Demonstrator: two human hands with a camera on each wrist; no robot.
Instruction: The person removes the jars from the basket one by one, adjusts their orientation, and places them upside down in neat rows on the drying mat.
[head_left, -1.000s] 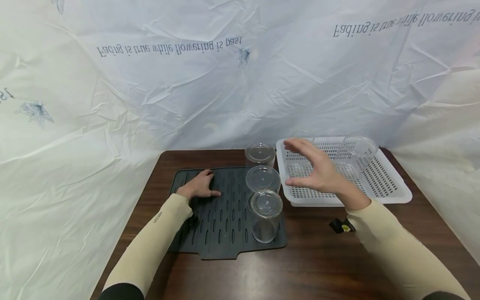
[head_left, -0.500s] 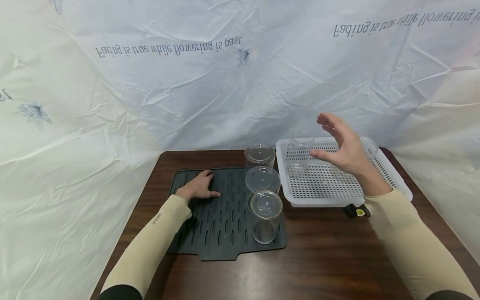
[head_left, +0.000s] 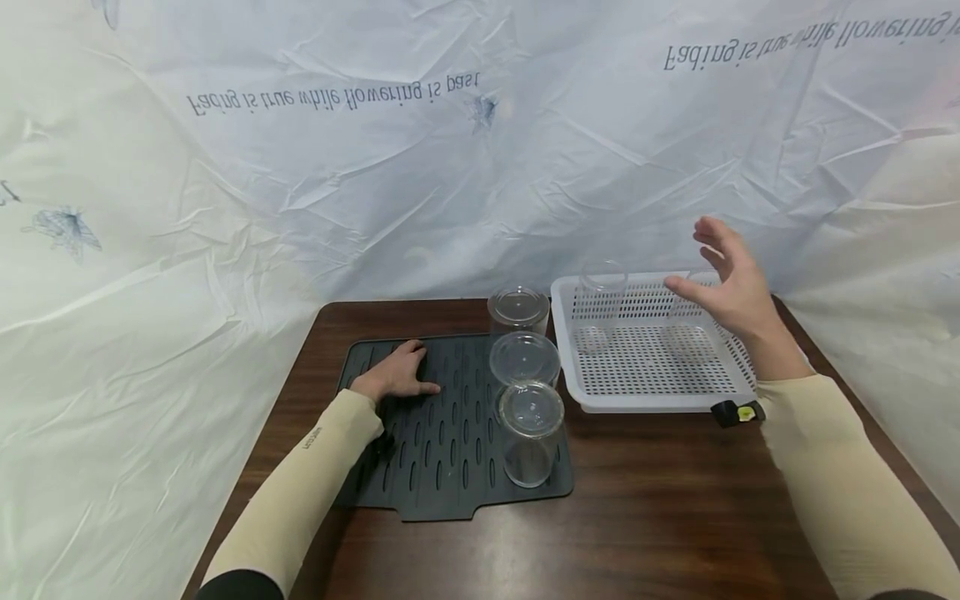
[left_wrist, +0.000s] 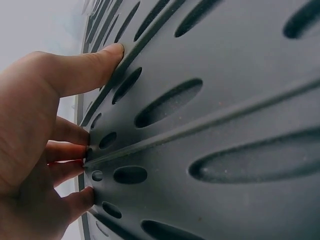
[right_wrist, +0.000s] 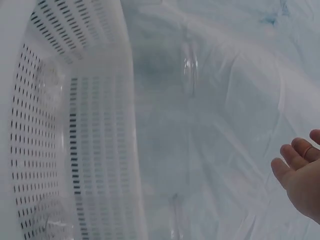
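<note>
My left hand [head_left: 393,373] rests on the left part of a dark grey slotted mat [head_left: 450,458]. In the left wrist view, its thumb and fingertips touch the mat's ridged surface. My right hand [head_left: 733,292] is raised over the right side of a white perforated basket [head_left: 652,403], fingers spread and holding nothing. Two clear tumblers stand in the basket: the left tumbler [head_left: 602,292] shows plainly, the other [head_left: 678,333] is partly behind the right hand. Along the mat's right side are a front clear tumbler [head_left: 531,442], a middle tumbler [head_left: 523,357] and a back tumbler [head_left: 518,307].
The brown wooden table [head_left: 637,517] bears the mat on the left and the basket at back right. A white printed sheet [head_left: 420,200] hangs behind the table. The three tumblers by the mat stand close together, the back one near the basket's left wall.
My right hand has moved right and upward across the basket, uncovering the left tumbler there. The left hand has stayed on the mat, and the tumblers have not moved.
</note>
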